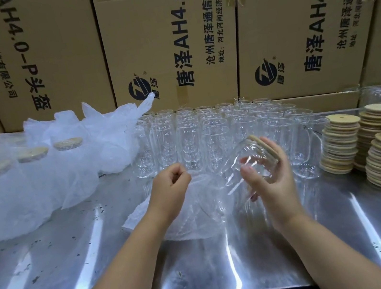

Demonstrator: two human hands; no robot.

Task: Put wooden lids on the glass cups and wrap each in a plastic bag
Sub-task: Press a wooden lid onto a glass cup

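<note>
One wood-lidded glass cup in right hand | left hand pinches clear bag

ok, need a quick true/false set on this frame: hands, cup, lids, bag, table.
1. The right hand holds a clear glass cup fitted with a round wooden lid. True.
2. That cup stands upright on the shiny metal table. False: it is tilted and held above the table.
3. The left hand lies flat and open on the table. False: its fingers are curled and seem to pinch the clear plastic bag.
4. The stacks of spare wooden lids stand on the table's right side. True.
5. The rows of empty glass cups all carry lids. False: their mouths are uncovered.
</note>
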